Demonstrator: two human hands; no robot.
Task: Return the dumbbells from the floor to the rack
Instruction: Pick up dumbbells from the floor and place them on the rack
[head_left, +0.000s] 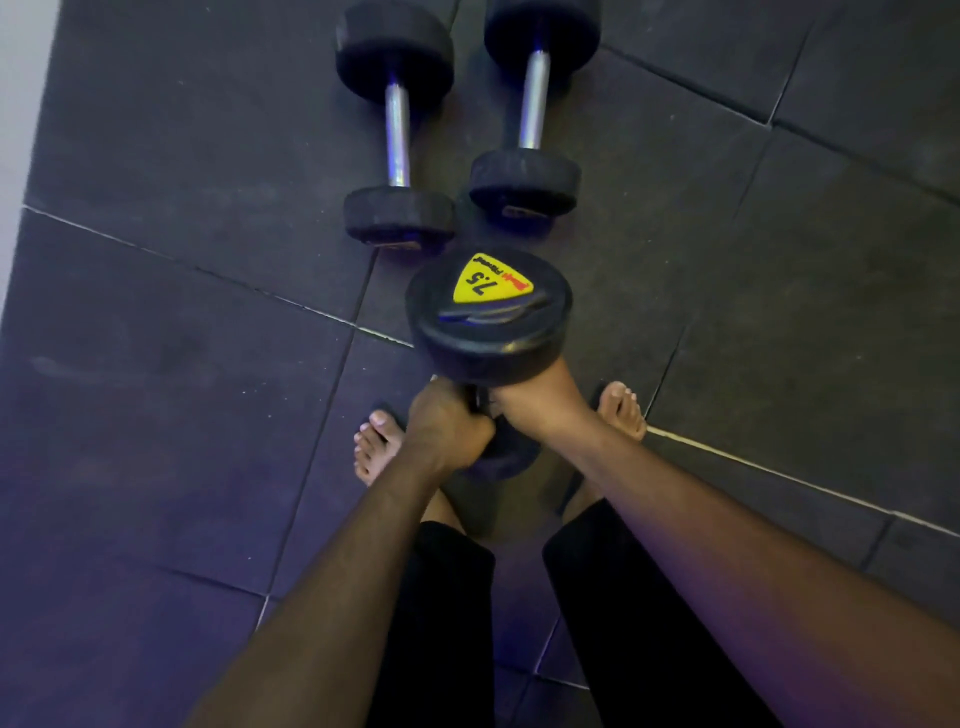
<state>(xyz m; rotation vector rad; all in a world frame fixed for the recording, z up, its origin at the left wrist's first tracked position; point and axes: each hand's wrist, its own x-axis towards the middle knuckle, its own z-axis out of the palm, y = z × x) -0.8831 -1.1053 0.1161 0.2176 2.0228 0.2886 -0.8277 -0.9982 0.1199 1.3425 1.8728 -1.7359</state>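
I hold a black dumbbell (488, 317) upright off the floor, its top head facing me with a yellow "7.5" label. My left hand (447, 426) and my right hand (535, 402) both grip its handle, which is mostly hidden under my fingers. The lower head shows between my hands and feet. Two more black dumbbells with chrome handles lie side by side on the floor ahead, one on the left (397, 135) and one on the right (534, 98). No rack is in view.
Dark rubber floor tiles (182, 389) with pale seams cover the area. My bare feet stand just under the held dumbbell, the left foot (376, 447) and the right foot (621, 408). A pale wall edge (21, 130) runs along the far left.
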